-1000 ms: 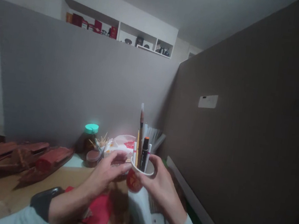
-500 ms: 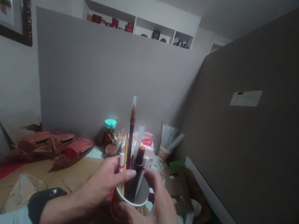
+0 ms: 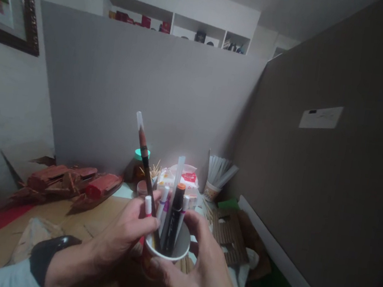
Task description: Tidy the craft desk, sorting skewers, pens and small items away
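Observation:
A paper cup (image 3: 183, 246) is gripped around its side and rim by my right hand (image 3: 202, 262). In it stand a black marker with an orange end (image 3: 175, 216), white pens with purple bands (image 3: 163, 203) and a pale translucent strip (image 3: 180, 170). My left hand (image 3: 131, 225) is closed on a dark-handled brush (image 3: 146, 166) with a clear cap, which leans left over the cup's rim. A white pen with a red band (image 3: 148, 205) rises by the left thumb. The lower ends of brush and pens are partly hidden.
Behind the hands are a green-lidded jar (image 3: 139, 167), toothpicks (image 3: 155, 171), a tissue pack (image 3: 187, 178) and a cup of translucent strips (image 3: 212, 191). Red-painted cardboard pieces (image 3: 101, 188) lie left, corrugated cardboard (image 3: 227, 235) right. Grey panels (image 3: 151, 77) stand behind and right.
The brush has swung from upright to a leftward lean, and my left hand has shifted left with it. The white pens have spread apart. My right hand still holds the cup.

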The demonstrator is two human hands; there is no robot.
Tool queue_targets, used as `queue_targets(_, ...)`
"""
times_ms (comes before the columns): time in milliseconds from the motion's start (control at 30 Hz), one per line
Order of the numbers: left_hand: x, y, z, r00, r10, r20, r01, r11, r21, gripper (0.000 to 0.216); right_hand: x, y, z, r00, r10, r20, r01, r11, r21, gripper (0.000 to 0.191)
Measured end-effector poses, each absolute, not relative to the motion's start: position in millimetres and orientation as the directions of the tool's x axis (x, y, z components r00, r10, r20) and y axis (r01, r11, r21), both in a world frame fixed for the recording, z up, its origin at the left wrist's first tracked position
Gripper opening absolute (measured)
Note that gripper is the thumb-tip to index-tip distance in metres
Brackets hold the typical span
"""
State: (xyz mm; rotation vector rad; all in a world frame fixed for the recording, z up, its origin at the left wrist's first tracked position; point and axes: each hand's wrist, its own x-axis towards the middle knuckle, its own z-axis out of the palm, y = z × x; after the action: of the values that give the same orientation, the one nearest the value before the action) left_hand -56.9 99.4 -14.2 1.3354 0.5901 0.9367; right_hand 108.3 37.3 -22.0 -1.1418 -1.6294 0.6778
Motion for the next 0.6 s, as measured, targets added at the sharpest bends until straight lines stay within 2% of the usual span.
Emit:
queue_targets(200,-53.1,96.2,-17.3,0.464,0.874,0.14,-0.226,-0.036,0.973,0.058,107.6,34.2,-18.2,-0.065,0.908,0.413,0.318,0.411,-0.854,0.058)
queue_targets(333,-44.7,93.1,-14.2,0.459,0.884,0.088,-0.165,-0.013,0.986,0.057,106.2,31.3,-17.1,-0.069,0.897,0.436,0.309,0.435,-0.846,0.055)
queue_targets(467,-37.8,89.7,-8.9,0.411,0.909,0.068,-0.086,-0.035,0.996,0.045,101.3,30.4,-19.1,-0.061,0.879,0.473,0.337,0.464,-0.819,0.052)
queue_targets(600,-37.7,97.4,-14.0,0.371,0.924,0.088,0.013,-0.1,0.995,0.036,94.9,35.1,-28.3,-0.044,0.876,0.48,0.387,0.457,-0.801,0.06)
